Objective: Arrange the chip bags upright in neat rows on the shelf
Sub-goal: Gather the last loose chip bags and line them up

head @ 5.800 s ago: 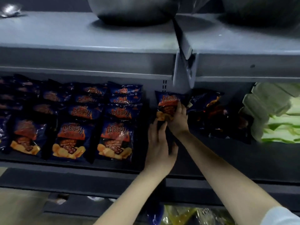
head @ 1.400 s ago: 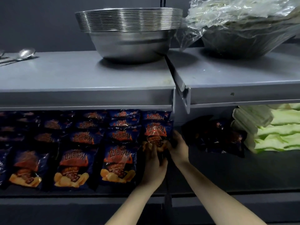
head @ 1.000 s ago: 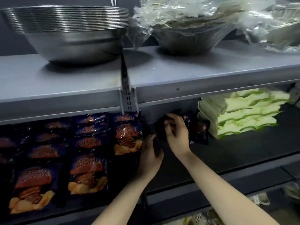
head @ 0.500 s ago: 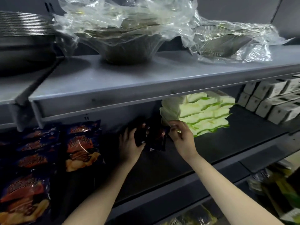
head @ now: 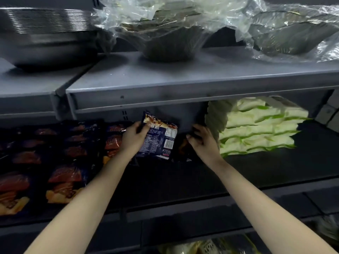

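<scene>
The left hand [head: 134, 138], fingers closed on a chip bag [head: 159, 140], has lifted it, back panel outward, above the shelf [head: 256, 173]; the right hand [head: 203, 143] grips a dark bag [head: 184, 147] still lying there. Next stop, likely, the upright rows [head: 64, 162] at left

Shop; stocked metal shelves [head: 183, 85]; chip bags [head: 64, 180]
</scene>
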Demonstrator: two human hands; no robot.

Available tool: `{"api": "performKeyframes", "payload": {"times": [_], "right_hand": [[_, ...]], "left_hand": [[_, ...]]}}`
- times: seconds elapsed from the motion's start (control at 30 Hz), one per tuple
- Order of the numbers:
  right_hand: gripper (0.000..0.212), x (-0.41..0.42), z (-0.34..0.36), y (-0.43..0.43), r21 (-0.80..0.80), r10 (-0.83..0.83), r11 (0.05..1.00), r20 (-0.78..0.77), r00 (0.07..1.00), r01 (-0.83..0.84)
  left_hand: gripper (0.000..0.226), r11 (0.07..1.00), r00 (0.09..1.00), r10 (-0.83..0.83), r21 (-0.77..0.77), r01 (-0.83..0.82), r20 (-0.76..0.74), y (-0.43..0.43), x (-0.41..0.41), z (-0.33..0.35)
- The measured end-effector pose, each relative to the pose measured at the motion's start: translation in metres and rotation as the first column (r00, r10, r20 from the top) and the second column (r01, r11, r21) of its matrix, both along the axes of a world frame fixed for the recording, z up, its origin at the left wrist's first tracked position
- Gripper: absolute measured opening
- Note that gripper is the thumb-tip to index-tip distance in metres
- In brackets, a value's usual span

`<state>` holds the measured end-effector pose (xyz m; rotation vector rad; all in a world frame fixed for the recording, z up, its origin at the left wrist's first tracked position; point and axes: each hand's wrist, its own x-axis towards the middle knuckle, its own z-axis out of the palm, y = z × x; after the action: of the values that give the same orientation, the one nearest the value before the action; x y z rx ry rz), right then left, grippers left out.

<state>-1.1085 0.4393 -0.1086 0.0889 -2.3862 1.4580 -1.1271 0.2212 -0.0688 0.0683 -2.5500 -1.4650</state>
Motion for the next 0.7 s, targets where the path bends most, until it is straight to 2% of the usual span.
{"api": "performKeyframes", "payload": {"times": [0.07, 0.13, 0.2, 0.27, 0.33, 0.4, 0.47, 0.53, 0.6, 0.63, 0.67, 0.7], "right_hand": [[0.068, 0.000, -0.004, -0.010, -0.019, 0.070, 0.997, 0.102, 0.992, -0.068], [0.083, 0.005, -0.008, -0.019, -0.152, 0.224, 0.969, 0.194, 0.955, -0.196], [0.082, 0.013, -0.012, -0.032, -0.454, 0.457, 0.836, 0.266, 0.849, -0.308], [0.070, 0.018, -0.017, -0.044, -0.667, 0.601, 0.684, 0.286, 0.746, -0.295], [0.062, 0.021, -0.024, -0.060, -0.734, 0.620, 0.635, 0.298, 0.726, -0.241], [0.055, 0.023, -0.029, -0.077, -0.731, 0.586, 0.655, 0.334, 0.739, -0.189], [0.047, 0.021, -0.032, -0.090, -0.753, 0.566, 0.644, 0.354, 0.745, -0.132], [0.038, 0.019, -0.030, -0.099, -0.796, 0.554, 0.602, 0.357, 0.752, -0.065], [0.025, 0.020, -0.027, -0.099, -0.857, 0.532, 0.511, 0.379, 0.757, 0.070], [0.021, 0.023, -0.024, -0.099, -0.873, 0.518, 0.470, 0.395, 0.759, 0.134], [0.022, 0.025, -0.024, -0.098, -0.873, 0.500, 0.457, 0.411, 0.762, 0.171], [0.025, 0.028, -0.023, -0.099, -0.855, 0.487, 0.483, 0.440, 0.754, 0.186]], "left_hand": [[0.053, 0.998, 0.997, -0.051, 0.047, 0.048, 0.058, -0.013, 0.005, 0.005], [0.048, 0.992, 0.990, -0.085, 0.106, 0.073, 0.116, -0.022, 0.011, 0.007], [0.045, 0.994, 0.979, -0.093, 0.074, 0.081, 0.181, -0.030, 0.020, 0.004], [0.045, 0.994, 0.969, -0.110, 0.043, 0.103, 0.222, -0.041, 0.026, -0.002], [0.045, 0.992, 0.960, -0.124, 0.023, 0.122, 0.252, -0.053, 0.034, -0.006], [0.047, 0.993, 0.957, -0.117, 0.011, 0.119, 0.267, -0.068, 0.040, -0.011], [0.039, 0.994, 0.966, -0.110, 0.012, 0.111, 0.235, -0.082, 0.048, -0.012], [0.035, 0.983, 0.974, -0.155, 0.126, 0.136, 0.163, -0.096, 0.055, -0.011], [0.059, 0.929, 0.954, -0.267, 0.300, 0.218, 0.134, -0.112, 0.061, -0.011], [0.070, 0.912, 0.940, -0.320, 0.307, 0.273, 0.115, -0.119, 0.064, -0.011], [0.078, 0.911, 0.923, -0.372, 0.228, 0.344, 0.093, -0.125, 0.067, -0.011], [0.084, 0.906, 0.904, -0.421, 0.096, 0.413, 0.079, -0.128, 0.070, -0.012]]}}
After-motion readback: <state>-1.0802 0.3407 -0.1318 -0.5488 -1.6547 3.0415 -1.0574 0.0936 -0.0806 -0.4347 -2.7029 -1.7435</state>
